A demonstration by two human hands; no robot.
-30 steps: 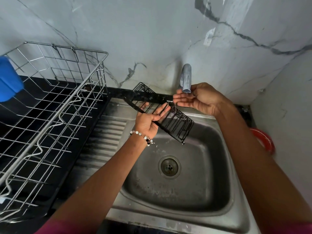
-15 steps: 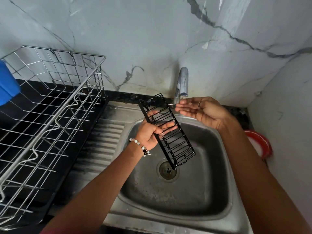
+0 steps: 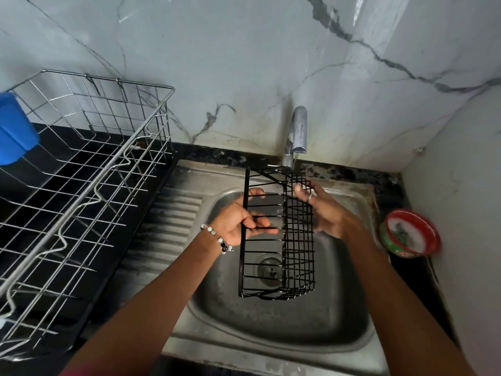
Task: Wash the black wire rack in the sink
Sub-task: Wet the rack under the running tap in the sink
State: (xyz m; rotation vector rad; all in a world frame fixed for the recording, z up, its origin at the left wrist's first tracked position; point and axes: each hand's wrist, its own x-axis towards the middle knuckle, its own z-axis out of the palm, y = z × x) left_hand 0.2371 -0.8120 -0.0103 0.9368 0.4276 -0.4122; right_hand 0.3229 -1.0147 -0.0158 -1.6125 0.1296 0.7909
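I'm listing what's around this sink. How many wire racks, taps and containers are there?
Wire racks: 2, the black wire rack and the steel dish rack
Taps: 1, tap
Containers: 2, blue container, red bowl
Total: 5

The person is wearing a beaded bracelet of pale and dark beads on the left wrist and a thin silver ring on a right finger. Both forearms are showing bare; pink sleeve edge is peeking in below.
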